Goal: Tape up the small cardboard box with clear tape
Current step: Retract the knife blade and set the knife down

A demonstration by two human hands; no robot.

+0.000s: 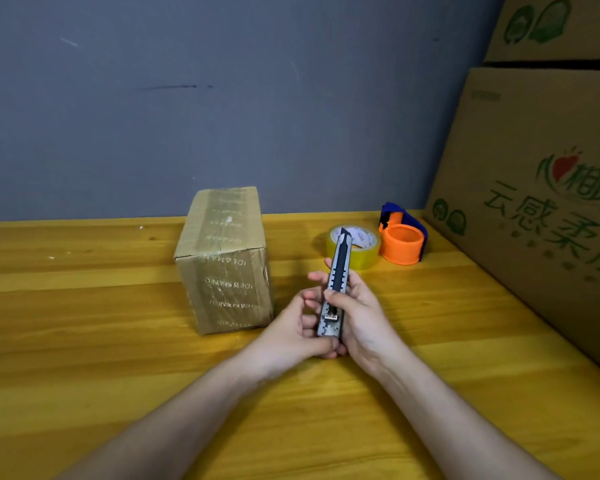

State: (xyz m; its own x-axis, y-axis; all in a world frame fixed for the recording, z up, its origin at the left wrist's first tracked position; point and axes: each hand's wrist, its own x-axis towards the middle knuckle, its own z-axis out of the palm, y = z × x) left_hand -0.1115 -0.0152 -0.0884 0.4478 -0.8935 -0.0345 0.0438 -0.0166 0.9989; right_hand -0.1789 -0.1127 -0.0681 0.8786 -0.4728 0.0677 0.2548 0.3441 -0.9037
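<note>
Knife in both hands, tape roll waiting

Hands are meeting just in front of the small cardboard box (224,259), which is standing on the desk (84,341) with printed tape already running over its top and near face. The right hand (359,311) is wrapping its grip around a utility knife (336,289), tip pointing away from the person, while the left hand (297,329) is closing its grip on the knife's lower end by the slider. To the right of the box, the clear tape roll (355,245) is lying flat, and an orange and blue dispenser (402,235) is sitting just beyond it. Judging by this, the person is readying the cutter, not yet taping. Next, the roll needs picking up and its free end finding.
</note>
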